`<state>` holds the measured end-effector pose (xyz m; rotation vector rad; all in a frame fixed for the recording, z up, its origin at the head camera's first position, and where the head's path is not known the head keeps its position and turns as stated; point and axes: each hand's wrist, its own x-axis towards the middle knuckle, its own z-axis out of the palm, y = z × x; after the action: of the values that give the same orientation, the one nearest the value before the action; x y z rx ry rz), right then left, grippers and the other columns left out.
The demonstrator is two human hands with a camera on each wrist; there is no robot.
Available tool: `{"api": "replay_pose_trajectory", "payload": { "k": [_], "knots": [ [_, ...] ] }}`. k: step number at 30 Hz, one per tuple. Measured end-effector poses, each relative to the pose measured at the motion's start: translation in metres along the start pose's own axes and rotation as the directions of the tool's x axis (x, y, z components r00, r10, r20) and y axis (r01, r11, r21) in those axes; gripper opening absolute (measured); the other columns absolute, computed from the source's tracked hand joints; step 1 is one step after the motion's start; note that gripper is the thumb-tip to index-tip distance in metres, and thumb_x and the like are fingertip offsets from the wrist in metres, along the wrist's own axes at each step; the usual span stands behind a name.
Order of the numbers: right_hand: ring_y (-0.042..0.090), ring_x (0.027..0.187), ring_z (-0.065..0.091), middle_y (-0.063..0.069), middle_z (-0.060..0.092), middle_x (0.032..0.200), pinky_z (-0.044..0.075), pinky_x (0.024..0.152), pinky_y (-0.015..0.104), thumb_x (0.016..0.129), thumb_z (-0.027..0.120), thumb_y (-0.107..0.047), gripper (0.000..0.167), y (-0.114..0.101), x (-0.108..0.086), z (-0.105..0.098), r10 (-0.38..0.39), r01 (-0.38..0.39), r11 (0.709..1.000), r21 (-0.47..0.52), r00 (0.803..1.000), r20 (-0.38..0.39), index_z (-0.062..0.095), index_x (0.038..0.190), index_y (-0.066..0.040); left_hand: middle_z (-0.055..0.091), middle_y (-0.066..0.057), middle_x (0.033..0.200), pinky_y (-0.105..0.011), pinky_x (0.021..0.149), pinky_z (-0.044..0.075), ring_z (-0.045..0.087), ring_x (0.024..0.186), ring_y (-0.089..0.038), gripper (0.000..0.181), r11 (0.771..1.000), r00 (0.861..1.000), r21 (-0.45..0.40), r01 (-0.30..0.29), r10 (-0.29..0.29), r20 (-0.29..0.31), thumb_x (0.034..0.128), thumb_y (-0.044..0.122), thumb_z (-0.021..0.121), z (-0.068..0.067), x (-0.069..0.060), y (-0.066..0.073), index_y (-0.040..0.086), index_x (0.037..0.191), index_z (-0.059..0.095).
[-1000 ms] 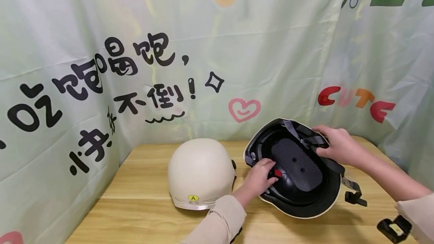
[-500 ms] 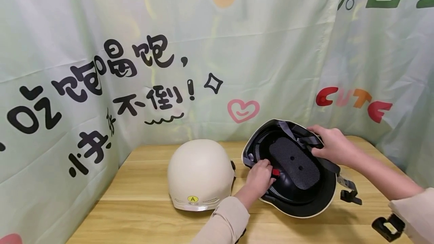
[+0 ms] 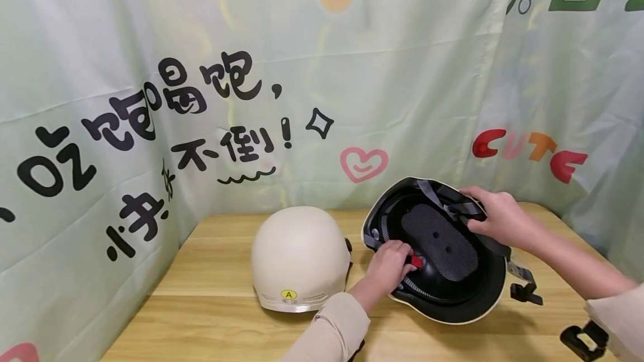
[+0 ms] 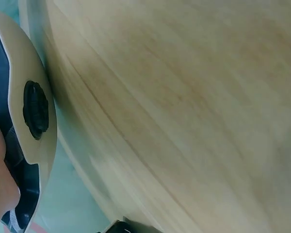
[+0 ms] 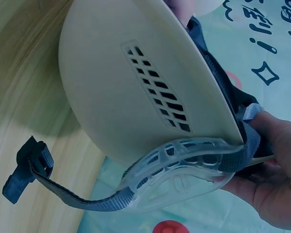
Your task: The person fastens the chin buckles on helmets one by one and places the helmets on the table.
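Note:
An upturned cream helmet (image 3: 455, 317) shows its black padded inside in the head view. My left hand (image 3: 387, 267) reaches into it, fingers curled, pinching a small red buckle piece (image 3: 416, 262); its fingertips are partly hidden. My right hand (image 3: 503, 219) grips the helmet's far right rim, thumb inside by the grey strap (image 3: 463, 208). In the right wrist view, a clear chin cup (image 5: 184, 170) hangs below that hand (image 5: 276, 170), and a loose strap end bears a black buckle (image 5: 26, 167). A black knob (image 4: 36, 110) on the helmet's shell appears in the left wrist view.
A second cream helmet (image 3: 300, 256) with a yellow "A" sticker stands dome up to the left on the wooden table (image 3: 211, 317). A printed cloth (image 3: 282, 82) hangs behind the table and along its sides.
My left hand has shifted slightly right and down inside the helmet, and the red piece has moved with it. My right hand keeps its grip on the rim.

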<state>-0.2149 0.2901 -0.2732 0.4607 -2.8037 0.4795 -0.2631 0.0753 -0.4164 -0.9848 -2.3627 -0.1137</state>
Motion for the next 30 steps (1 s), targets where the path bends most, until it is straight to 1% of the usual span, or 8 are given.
{"api": "replay_pose_trajectory", "payload": {
  "k": [4, 8, 12, 19, 22, 25, 28, 30],
  "knots": [
    [0.026, 0.066, 0.056, 0.019, 0.064, 0.076, 0.048, 0.060, 0.041, 0.075, 0.068, -0.005, 0.055, 0.006, 0.000, 0.002, 0.005, -0.005, 1.000, -0.009, 1.000, 0.001, 0.045, 0.122, 0.011, 0.063, 0.007, 0.094, -0.014, 0.086, 0.045, 0.058, 0.090, -0.007, 0.027, 0.996, 0.998, -0.082, -0.038, 0.034, -0.049, 0.0836, 0.037, 0.064, 0.002, -0.002, 0.001, 0.016, 0.101, 0.062],
    [0.036, 0.077, 0.060, 0.029, 0.064, 0.091, 0.049, 0.066, 0.049, 0.074, 0.068, -0.005, 0.054, 0.009, -0.002, 0.005, 0.006, -0.006, 1.000, -0.009, 1.000, -0.029, 0.047, 0.121, 0.011, 0.061, 0.005, 0.097, -0.012, 0.087, 0.044, 0.057, 0.092, -0.007, 0.030, 0.995, 0.995, -0.093, -0.047, 0.039, -0.089, 0.0854, 0.036, 0.062, 0.001, -0.002, 0.001, 0.014, 0.107, 0.064],
    [0.040, 0.081, 0.060, 0.034, 0.061, 0.100, 0.049, 0.068, 0.051, 0.074, 0.068, -0.005, 0.053, 0.011, -0.005, 0.007, 0.011, -0.011, 1.000, -0.002, 0.998, -0.067, 0.048, 0.121, 0.009, 0.060, 0.006, 0.095, -0.012, 0.088, 0.044, 0.056, 0.091, -0.007, 0.026, 0.990, 0.991, -0.133, -0.049, 0.032, -0.129, 0.0847, 0.035, 0.062, -0.003, -0.001, 0.000, 0.015, 0.101, 0.066],
    [0.037, 0.076, 0.058, 0.036, 0.059, 0.103, 0.047, 0.062, 0.044, 0.074, 0.069, -0.005, 0.054, 0.018, -0.009, 0.010, 0.044, -0.043, 0.999, 0.011, 0.994, -0.099, 0.048, 0.122, 0.009, 0.063, 0.003, 0.095, -0.015, 0.089, 0.045, 0.058, 0.094, -0.010, 0.026, 0.957, 0.979, -0.281, -0.071, 0.012, -0.206, 0.0824, 0.032, 0.065, -0.013, 0.002, -0.007, 0.011, 0.099, 0.065],
    [0.040, 0.080, 0.058, 0.039, 0.055, 0.109, 0.048, 0.064, 0.047, 0.074, 0.069, -0.006, 0.054, 0.021, -0.010, 0.012, 0.059, -0.057, 0.998, 0.022, 0.992, -0.109, 0.048, 0.121, 0.010, 0.064, 0.002, 0.096, -0.016, 0.089, 0.045, 0.059, 0.094, -0.011, 0.026, 0.945, 0.980, -0.320, -0.065, 0.000, -0.201, 0.0833, 0.031, 0.064, -0.017, 0.005, -0.010, 0.011, 0.100, 0.065],
    [0.044, 0.083, 0.057, 0.039, 0.055, 0.109, 0.047, 0.067, 0.051, 0.074, 0.069, -0.007, 0.053, 0.026, -0.011, 0.014, 0.073, -0.069, 0.997, 0.036, 0.990, -0.119, 0.048, 0.120, 0.011, 0.064, 0.000, 0.097, -0.017, 0.089, 0.046, 0.058, 0.095, -0.012, 0.026, 0.933, 0.981, -0.357, -0.054, -0.016, -0.192, 0.0842, 0.029, 0.063, -0.021, 0.007, -0.013, 0.010, 0.101, 0.065],
    [0.051, 0.090, 0.055, 0.040, 0.055, 0.108, 0.045, 0.071, 0.056, 0.074, 0.069, -0.009, 0.053, 0.030, -0.012, 0.016, 0.090, -0.085, 0.995, 0.046, 0.989, -0.120, 0.049, 0.119, 0.012, 0.064, 0.000, 0.096, -0.017, 0.089, 0.046, 0.059, 0.094, -0.012, 0.025, 0.929, 0.980, -0.366, -0.051, -0.023, -0.196, 0.0836, 0.028, 0.064, -0.026, 0.008, -0.015, 0.009, 0.100, 0.065],
    [0.051, 0.089, 0.054, 0.040, 0.055, 0.107, 0.045, 0.071, 0.057, 0.074, 0.069, -0.010, 0.053, 0.033, -0.013, 0.017, 0.104, -0.098, 0.994, 0.050, 0.988, -0.117, 0.049, 0.118, 0.012, 0.065, -0.001, 0.095, -0.017, 0.088, 0.047, 0.060, 0.094, -0.013, 0.025, 0.930, 0.980, -0.364, -0.048, -0.028, -0.199, 0.0831, 0.027, 0.064, -0.030, 0.010, -0.015, 0.008, 0.099, 0.065]
  ]
}}
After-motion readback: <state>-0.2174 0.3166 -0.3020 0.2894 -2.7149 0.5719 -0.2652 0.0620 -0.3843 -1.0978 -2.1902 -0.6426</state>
